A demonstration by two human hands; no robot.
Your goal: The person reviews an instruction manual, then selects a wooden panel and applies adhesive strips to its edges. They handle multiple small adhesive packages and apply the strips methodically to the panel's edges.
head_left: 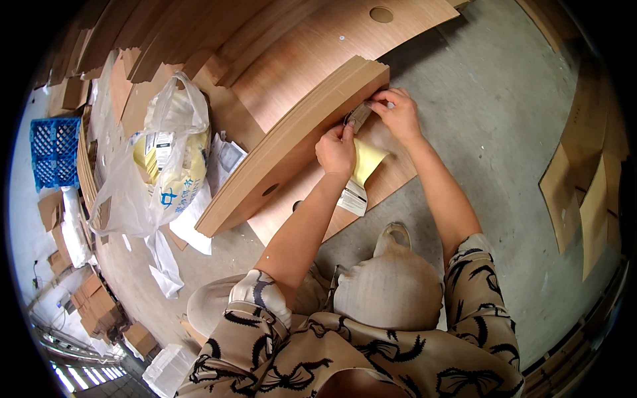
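A long wooden panel stack (298, 126) with layered edges slants across the middle, standing on its edge. Both my hands work at its near face, close to its far right end. My left hand (336, 149) is closed, thumb and forefinger pinching the lower end of a small pale label (360, 115). At the label's upper end my right hand (398, 114) is closed in a pinch too, its fingertips against the panel. Just below my hands, a curled yellow backing sheet (369, 161) with a printed white label (353, 200) lies on a flat plywood sheet (391, 174).
At left, a translucent plastic bag (176, 156) holds yellow label sheets, with loose white paper (164, 265) near it. A blue crate (55, 152) stands farther left. More panels (192, 33) lie at the top; flattened cardboard (564, 192) lies at right on the concrete floor (511, 166).
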